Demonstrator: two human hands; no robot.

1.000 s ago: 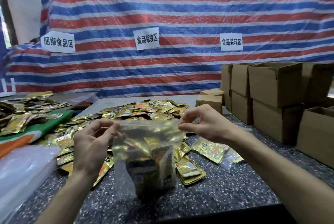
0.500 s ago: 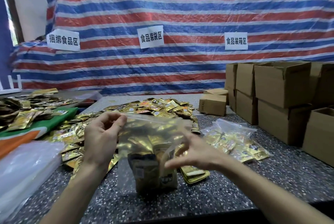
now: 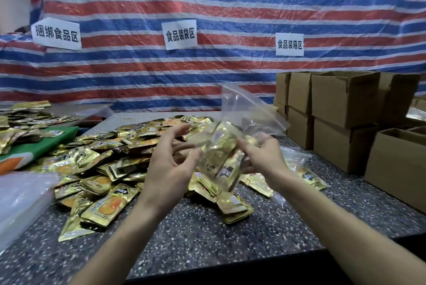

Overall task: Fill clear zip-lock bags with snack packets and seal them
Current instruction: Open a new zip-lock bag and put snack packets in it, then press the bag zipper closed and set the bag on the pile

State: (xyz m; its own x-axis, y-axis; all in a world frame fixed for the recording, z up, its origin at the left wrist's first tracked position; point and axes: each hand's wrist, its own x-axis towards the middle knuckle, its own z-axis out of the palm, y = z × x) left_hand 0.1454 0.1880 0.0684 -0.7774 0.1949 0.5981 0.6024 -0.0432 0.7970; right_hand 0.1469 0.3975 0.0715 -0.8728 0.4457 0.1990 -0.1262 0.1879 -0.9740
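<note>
A clear zip-lock bag (image 3: 232, 128) with gold snack packets inside is lifted above the table, tilted with its zip end up and to the right. My right hand (image 3: 262, 155) grips the bag's lower right side, fingers curled round it. My left hand (image 3: 170, 158) is just left of the bag with fingers spread and relaxed, holding nothing; whether the fingertips touch the bag I cannot tell. A big heap of loose gold snack packets (image 3: 108, 158) covers the speckled table (image 3: 196, 231) under and left of my hands.
Another filled clear bag (image 3: 302, 169) lies to the right behind my right wrist. Open cardboard boxes (image 3: 345, 109) are stacked along the right. A stack of empty clear bags (image 3: 20, 197) sits at the near left. More packets (image 3: 16, 125) lie on a green cloth far left.
The bag was upright on the table with both hands pinching its top. My right hand moved down to its side, and now it is lifted and tilted right; my left hand has let go.
</note>
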